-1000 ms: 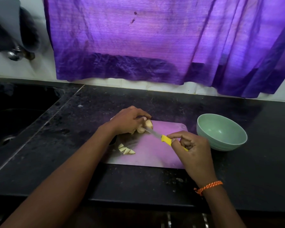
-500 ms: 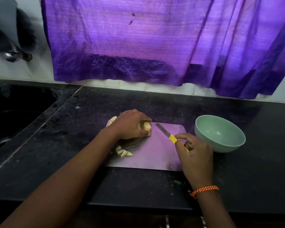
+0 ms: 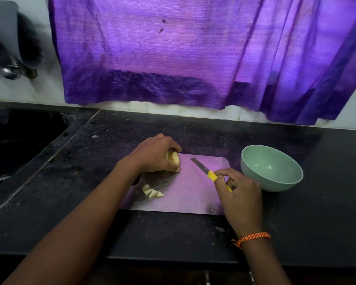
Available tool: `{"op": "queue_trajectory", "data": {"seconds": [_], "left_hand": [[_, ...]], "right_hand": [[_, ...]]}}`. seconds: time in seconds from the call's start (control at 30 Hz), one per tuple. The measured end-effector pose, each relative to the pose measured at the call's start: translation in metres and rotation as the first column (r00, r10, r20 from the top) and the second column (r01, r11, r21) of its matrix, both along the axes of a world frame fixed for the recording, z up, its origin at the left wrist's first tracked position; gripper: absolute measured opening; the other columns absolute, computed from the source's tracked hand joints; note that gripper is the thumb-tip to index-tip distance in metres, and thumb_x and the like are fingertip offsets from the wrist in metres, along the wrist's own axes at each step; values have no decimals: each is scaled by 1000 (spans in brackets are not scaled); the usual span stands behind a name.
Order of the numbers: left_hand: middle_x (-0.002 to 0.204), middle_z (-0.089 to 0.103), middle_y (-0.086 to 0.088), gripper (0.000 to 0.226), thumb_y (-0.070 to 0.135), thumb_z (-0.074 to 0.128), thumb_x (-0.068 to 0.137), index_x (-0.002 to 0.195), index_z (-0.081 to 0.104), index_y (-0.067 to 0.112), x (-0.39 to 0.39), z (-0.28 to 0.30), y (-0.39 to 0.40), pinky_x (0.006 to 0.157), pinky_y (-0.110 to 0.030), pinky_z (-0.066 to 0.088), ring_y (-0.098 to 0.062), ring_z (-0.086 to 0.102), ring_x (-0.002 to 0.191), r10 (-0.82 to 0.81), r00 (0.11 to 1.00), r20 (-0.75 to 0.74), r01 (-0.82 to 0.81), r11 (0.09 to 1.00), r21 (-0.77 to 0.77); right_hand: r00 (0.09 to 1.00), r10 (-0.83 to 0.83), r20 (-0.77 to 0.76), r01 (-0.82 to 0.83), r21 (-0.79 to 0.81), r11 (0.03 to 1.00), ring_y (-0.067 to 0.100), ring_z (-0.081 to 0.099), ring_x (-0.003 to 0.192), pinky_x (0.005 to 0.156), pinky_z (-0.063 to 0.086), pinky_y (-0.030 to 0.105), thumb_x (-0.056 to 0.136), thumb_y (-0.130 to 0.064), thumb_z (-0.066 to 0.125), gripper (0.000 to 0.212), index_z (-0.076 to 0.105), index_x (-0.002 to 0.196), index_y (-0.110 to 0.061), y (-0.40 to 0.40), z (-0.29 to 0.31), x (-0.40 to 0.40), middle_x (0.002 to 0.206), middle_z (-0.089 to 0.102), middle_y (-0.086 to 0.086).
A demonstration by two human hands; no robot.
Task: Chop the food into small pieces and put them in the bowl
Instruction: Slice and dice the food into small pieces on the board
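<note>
A pale cutting board (image 3: 193, 194) lies on the black counter. My left hand (image 3: 154, 156) grips a pale yellowish piece of food (image 3: 173, 158) at the board's far left corner, fingers curled round it. Several small cut pieces (image 3: 152, 192) lie on the board's left side. My right hand (image 3: 238, 194) holds a yellow-handled knife (image 3: 203, 169); its blade points up and left, apart from the food. A light green bowl (image 3: 275, 182), with nothing visible inside, stands just right of the board.
A dark sink (image 3: 19, 149) is sunk into the counter at the left, with a tap (image 3: 12, 69) on the wall above it. A purple curtain (image 3: 193, 54) hangs behind the counter. The counter's front edge (image 3: 173, 262) runs close below the board.
The knife has drawn back to the right, away from the food it was cutting. My left hand has turned the food piece, lifting its cut face into view.
</note>
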State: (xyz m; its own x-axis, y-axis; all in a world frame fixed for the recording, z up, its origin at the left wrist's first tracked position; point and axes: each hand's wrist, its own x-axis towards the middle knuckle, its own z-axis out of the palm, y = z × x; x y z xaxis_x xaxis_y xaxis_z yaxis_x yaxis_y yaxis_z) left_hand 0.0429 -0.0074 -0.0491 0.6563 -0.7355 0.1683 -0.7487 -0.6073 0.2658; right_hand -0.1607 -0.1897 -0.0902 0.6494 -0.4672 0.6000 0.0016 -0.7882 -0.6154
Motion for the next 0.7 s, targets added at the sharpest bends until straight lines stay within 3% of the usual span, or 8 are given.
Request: {"op": "queue_trajectory", "data": {"seconds": [0.17, 0.47, 0.57, 0.7], "left_hand": [[137, 58, 11, 57, 65, 70, 91, 136, 67, 32, 2, -5, -2, 95, -37, 45, -11, 47, 122, 12, 1000, -28, -11, 999, 31], [119, 59, 10, 42, 48, 80, 90, 126, 69, 29, 1, -9, -7, 86, -35, 49, -12, 53, 113, 85, 981, -176, -103, 990, -97], [120, 60, 11, 41, 49, 82, 87, 123, 67, 35, 3, -11, -6, 90, -42, 54, -13, 54, 113, 89, 989, -121, -104, 986, -127], [115, 62, 13, 33, 36, 87, 84, 113, 72, 37, -1, -9, -9, 87, -41, 51, -11, 51, 106, 52, 999, 10, -48, 973, -224]], "right_hand": [[1000, 17, -8, -17, 7, 1000, 18, 54, 54, 51, 47, 36, 90, -21, 68, 11, 76, 88, -28, 0, -1, -1, 56, 58, -4], [999, 14, -35, -14, 2, 1000, 12, 43, 49, 50, 30, 25, 89, -18, 69, 12, 77, 87, -27, 1, 0, 0, 50, 45, -7], [999, 18, -43, -18, 8, 1000, 14, 46, 49, 49, 33, 27, 89, -19, 69, 11, 77, 88, -28, 1, 0, 0, 52, 49, -6], [999, 21, -36, -20, 24, 1000, 15, 46, 48, 49, 34, 28, 89, -20, 69, 12, 76, 87, -28, 2, 0, 0, 50, 48, -5]]}}
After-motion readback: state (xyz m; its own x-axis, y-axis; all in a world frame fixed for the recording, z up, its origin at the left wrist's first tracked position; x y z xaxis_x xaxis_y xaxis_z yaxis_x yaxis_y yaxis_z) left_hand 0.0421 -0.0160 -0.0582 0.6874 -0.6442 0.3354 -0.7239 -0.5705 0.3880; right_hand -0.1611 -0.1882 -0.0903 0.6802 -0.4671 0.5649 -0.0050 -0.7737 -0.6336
